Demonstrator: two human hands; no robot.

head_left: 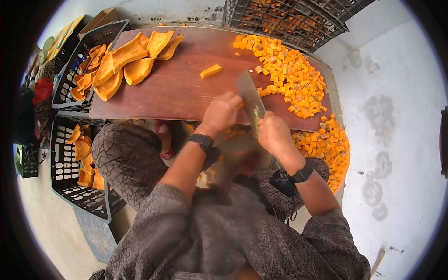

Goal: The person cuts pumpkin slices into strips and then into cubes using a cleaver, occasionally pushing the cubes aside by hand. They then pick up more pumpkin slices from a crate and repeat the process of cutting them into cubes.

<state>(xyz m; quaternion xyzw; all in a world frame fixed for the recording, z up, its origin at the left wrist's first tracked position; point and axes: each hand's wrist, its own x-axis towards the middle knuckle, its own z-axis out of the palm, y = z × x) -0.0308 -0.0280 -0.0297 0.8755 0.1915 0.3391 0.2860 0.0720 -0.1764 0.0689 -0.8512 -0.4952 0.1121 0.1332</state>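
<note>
My right hand [274, 134] is wrapped round the handle of a cleaver [252, 97]. Its broad blade stands on edge over the red-brown board [179, 95]. Just left of the blade, my left hand [221, 112] is closed with curled fingers near the board's front edge; whatever is under them is hidden. A single pumpkin stick [211, 71] lies on the board beyond my left hand. Right of the blade spread many diced pumpkin cubes [298, 86]. Large peeled pumpkin slabs [128, 53] are heaped at the board's left end.
Black crates with pumpkin pieces stand at the left, one beside the board [70, 70] and one nearer me [63, 161]. More cubes fill an orange-rimmed container [333, 149] below the board's right end. A dark crate [284, 21] stands behind, and a white wall [387, 107] bounds the right.
</note>
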